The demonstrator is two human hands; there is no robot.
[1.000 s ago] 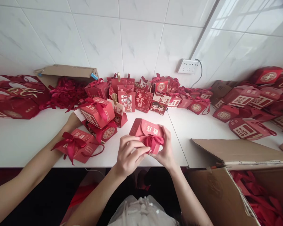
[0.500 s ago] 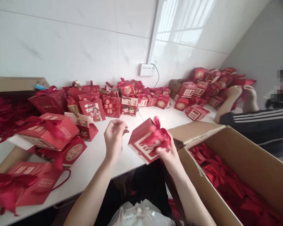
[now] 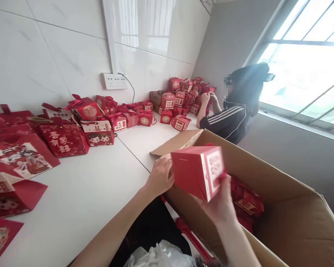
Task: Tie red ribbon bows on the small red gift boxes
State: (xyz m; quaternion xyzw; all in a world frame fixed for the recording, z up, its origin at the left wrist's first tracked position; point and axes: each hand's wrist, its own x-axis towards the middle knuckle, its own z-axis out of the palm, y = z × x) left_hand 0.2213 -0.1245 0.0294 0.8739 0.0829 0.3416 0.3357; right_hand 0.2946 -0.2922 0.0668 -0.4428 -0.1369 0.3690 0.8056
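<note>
A red gift box (image 3: 187,170) with a cream panel is held up, tilted, over the near rim of a large cardboard carton (image 3: 284,218). My right hand (image 3: 219,207) grips it from below and the right, its thumb on the panel side. At the box's left side my left hand (image 3: 160,176) has its fingers curled against the edge, the fingertips partly hidden behind it. Inside the carton lie more red gift boxes (image 3: 247,202), partly covered by my right hand and the held box.
Red gift boxes (image 3: 64,139) crowd the left of the white table (image 3: 100,193), with a further pile (image 3: 180,98) at the back. A co-worker (image 3: 225,118) in a dark striped top handles something red there. A carton flap (image 3: 178,142) rests over the table edge. A socket strip (image 3: 114,81) is on the wall.
The view has swung to the right. The gift box has moved from over the table edge to above the carton and has been turned. My left hand has come up against its left side.
</note>
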